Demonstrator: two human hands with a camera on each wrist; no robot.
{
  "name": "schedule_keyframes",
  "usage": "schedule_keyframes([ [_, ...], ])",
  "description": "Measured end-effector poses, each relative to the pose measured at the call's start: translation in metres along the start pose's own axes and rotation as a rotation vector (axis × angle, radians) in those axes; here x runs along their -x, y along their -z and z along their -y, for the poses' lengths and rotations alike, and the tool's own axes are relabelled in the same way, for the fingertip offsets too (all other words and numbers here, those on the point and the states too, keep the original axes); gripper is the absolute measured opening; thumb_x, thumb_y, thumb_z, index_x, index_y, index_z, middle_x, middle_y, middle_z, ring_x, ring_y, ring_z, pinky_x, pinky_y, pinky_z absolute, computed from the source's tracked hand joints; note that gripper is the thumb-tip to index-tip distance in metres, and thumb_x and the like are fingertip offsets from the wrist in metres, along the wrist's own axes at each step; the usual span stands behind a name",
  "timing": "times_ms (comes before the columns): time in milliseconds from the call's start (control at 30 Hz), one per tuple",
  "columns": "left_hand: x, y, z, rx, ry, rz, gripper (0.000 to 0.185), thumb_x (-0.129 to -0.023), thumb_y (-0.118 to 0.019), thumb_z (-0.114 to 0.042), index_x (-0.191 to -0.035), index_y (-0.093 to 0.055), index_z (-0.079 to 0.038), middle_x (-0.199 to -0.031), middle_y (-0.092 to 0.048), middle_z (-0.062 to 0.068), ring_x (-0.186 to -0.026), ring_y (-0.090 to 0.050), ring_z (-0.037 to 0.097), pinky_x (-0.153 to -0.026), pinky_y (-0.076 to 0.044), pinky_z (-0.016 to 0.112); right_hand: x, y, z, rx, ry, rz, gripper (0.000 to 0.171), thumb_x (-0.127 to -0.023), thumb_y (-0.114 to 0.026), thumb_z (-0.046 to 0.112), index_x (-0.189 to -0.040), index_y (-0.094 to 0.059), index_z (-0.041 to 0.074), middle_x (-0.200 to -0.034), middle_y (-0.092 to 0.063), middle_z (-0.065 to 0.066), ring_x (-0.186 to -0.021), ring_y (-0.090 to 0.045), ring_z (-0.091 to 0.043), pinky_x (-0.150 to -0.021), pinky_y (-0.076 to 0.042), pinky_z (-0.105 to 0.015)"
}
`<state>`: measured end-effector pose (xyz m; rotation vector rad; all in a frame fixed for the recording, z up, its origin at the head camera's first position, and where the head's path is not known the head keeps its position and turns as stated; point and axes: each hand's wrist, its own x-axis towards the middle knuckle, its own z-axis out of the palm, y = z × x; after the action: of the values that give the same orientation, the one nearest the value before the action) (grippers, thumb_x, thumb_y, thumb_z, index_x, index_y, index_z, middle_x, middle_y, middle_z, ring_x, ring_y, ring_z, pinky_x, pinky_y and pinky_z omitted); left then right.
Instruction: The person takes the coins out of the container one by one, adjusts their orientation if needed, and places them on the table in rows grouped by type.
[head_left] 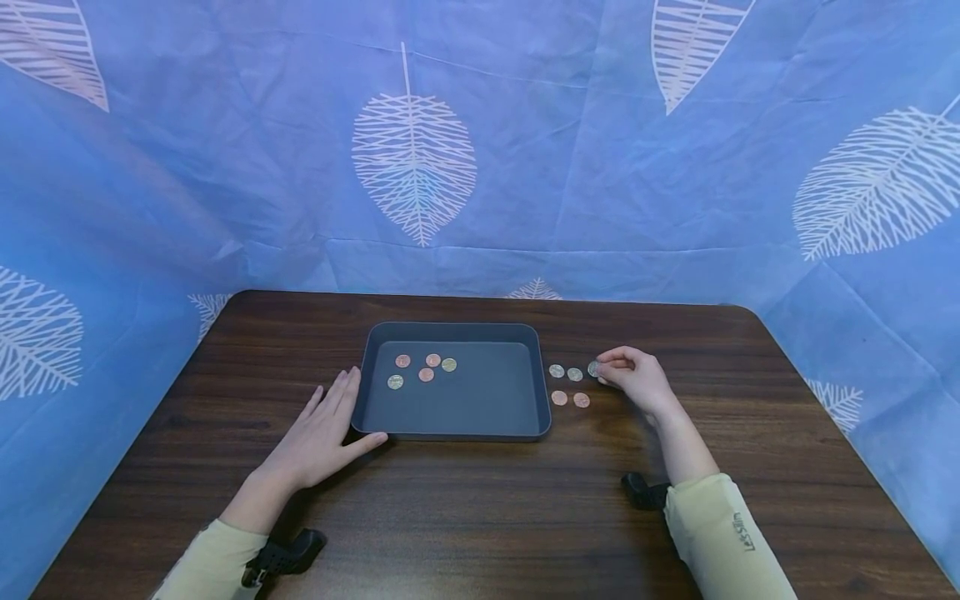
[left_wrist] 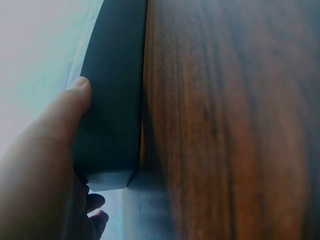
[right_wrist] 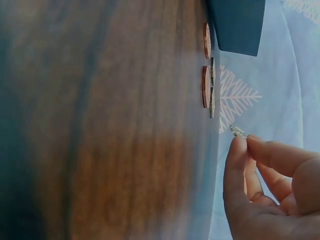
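Note:
A dark grey rectangular tray (head_left: 487, 421) lies on the wooden table, with several copper and gold-coloured coins on the left part of its floor. My left hand (head_left: 318, 437) rests against the tray's near left corner, fingers straight along the left side and thumb at the front edge; the left wrist view shows the thumb (left_wrist: 75, 105) on the tray wall. Right of the tray, my right hand (head_left: 637, 379) pinches a silver coin (right_wrist: 237, 131) between thumb and fingertip. Beside it lie two silver coins (head_left: 574, 374) and, nearer, two copper coins (head_left: 581, 400).
The dark wooden table (head_left: 465, 517) ends at a far edge just behind the tray. A blue cloth (head_left: 525, 167) with white leaf prints hangs behind and along the sides. Black wrist straps with cameras (head_left: 288, 554) sit at both sleeves.

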<state>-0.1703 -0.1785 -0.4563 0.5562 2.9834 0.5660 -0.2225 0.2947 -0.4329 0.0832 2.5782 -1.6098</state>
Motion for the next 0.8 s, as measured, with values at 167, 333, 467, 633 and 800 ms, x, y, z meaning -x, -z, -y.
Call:
schedule_keyframes([
  [167, 0.001, 0.0, -0.001, 0.003, -0.005, -0.007, 0.106, -0.085, -0.05, -0.069, -0.153, -0.003, -0.003, -0.158, -0.009, 0.018, -0.144, -0.009, 0.032, -0.113, -0.009, 0.056, 0.001, 0.001, -0.001, -0.001, -0.008, 0.01, 0.031, -0.096, -0.058, 0.01, -0.121, -0.055, -0.008, -0.109, -0.06, -0.022, -0.089, -0.065, -0.014, -0.081, -0.054, -0.029],
  [333, 0.0, -0.001, -0.002, -0.003, -0.008, -0.013, 0.106, -0.085, -0.049, -0.07, -0.153, -0.005, -0.002, -0.158, -0.01, 0.018, -0.144, -0.01, 0.033, -0.113, -0.009, 0.056, 0.0, 0.0, -0.003, 0.018, -0.021, 0.009, 0.03, -0.096, -0.058, 0.01, -0.12, -0.055, -0.008, -0.107, -0.061, -0.021, -0.088, -0.065, -0.015, -0.078, -0.054, -0.028],
  [467, 0.0, -0.001, -0.002, -0.008, -0.01, -0.017, 0.106, -0.085, -0.048, -0.071, -0.153, -0.005, -0.002, -0.158, -0.01, 0.019, -0.144, -0.011, 0.034, -0.113, -0.01, 0.056, -0.002, 0.0, -0.006, 0.039, -0.041, 0.004, 0.028, -0.096, -0.058, 0.009, -0.119, -0.056, -0.007, -0.105, -0.062, -0.02, -0.086, -0.065, -0.015, -0.075, -0.054, -0.026],
  [633, 0.0, -0.001, -0.002, -0.016, -0.009, -0.019, 0.106, -0.085, -0.047, -0.072, -0.153, -0.005, -0.002, -0.158, -0.01, 0.019, -0.144, -0.011, 0.033, -0.113, -0.01, 0.056, -0.004, -0.001, -0.009, 0.105, -0.041, -0.013, 0.026, -0.095, -0.059, 0.01, -0.116, -0.059, -0.005, -0.102, -0.065, -0.016, -0.084, -0.064, -0.015, -0.072, -0.053, -0.026],
  [800, 0.001, -0.001, -0.002, -0.015, -0.004, -0.016, 0.106, -0.085, -0.048, -0.071, -0.153, -0.006, -0.001, -0.158, -0.01, 0.019, -0.144, -0.011, 0.034, -0.113, -0.009, 0.056, -0.006, -0.001, -0.01, 0.184, -0.011, -0.041, 0.021, -0.094, -0.059, 0.007, -0.112, -0.062, -0.004, -0.099, -0.066, -0.015, -0.083, -0.064, -0.017, -0.069, -0.052, -0.028],
])
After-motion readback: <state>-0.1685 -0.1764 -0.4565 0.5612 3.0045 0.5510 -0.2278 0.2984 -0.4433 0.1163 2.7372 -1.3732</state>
